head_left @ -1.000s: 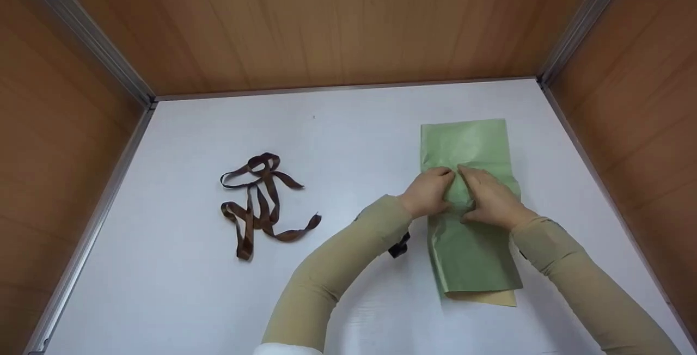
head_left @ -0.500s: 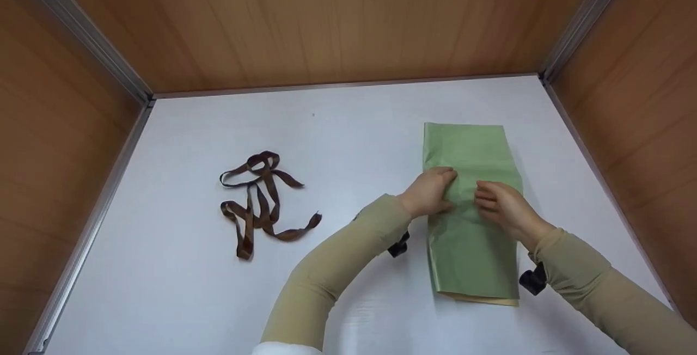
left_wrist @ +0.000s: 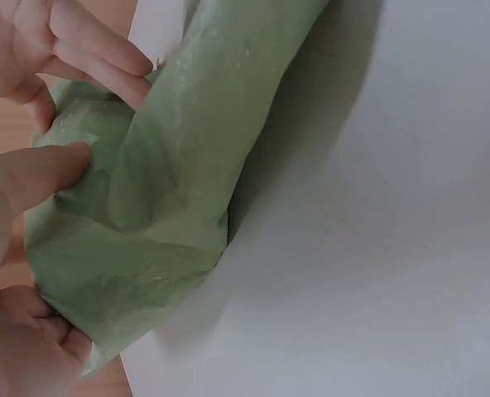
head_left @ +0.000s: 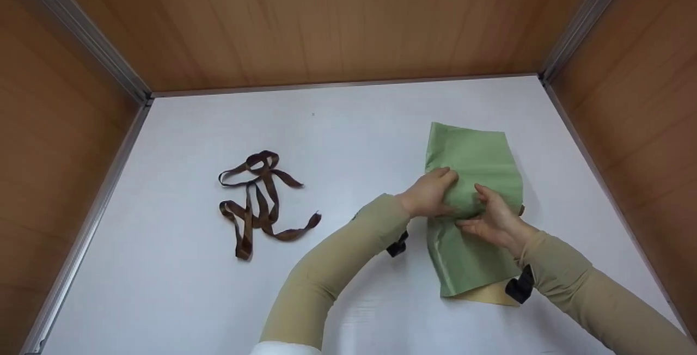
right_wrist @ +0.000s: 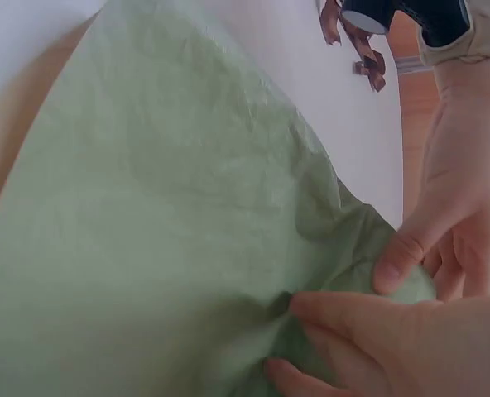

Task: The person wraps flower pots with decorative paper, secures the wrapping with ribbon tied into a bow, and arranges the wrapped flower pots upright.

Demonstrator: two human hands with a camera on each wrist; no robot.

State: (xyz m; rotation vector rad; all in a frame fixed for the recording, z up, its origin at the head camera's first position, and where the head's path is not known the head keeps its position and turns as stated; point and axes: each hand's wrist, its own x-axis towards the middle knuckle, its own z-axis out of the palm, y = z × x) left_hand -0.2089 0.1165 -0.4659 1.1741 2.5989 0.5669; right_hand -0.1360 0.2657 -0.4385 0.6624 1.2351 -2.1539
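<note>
A folded sheet of green wrapping paper (head_left: 474, 153) lies upright at the right of the white table, a yellowish inner layer (head_left: 487, 294) showing at its near end. My left hand (head_left: 430, 191) grips its left edge, thumb on top; in the left wrist view the left hand's fingers (left_wrist: 38, 331) curl round the edge. My right hand (head_left: 498, 221) lies across the middle of the sheet, thumb and fingers apart. In the right wrist view its fairly straight fingers (right_wrist: 344, 318) press into a crease. Puckers run through the paper between both hands.
A tangled brown ribbon (head_left: 294, 235) lies on the table (head_left: 348, 137) at the left. A small brown bit (head_left: 521, 210) peeks out at the paper's right edge. Wooden panels (head_left: 337, 23) border the table at the back and sides.
My right hand was pressing the paper, lifted off it, and now presses again slightly lower. The paper's near edge has swung up at the right, baring more yellow. My left hand keeps its hold.
</note>
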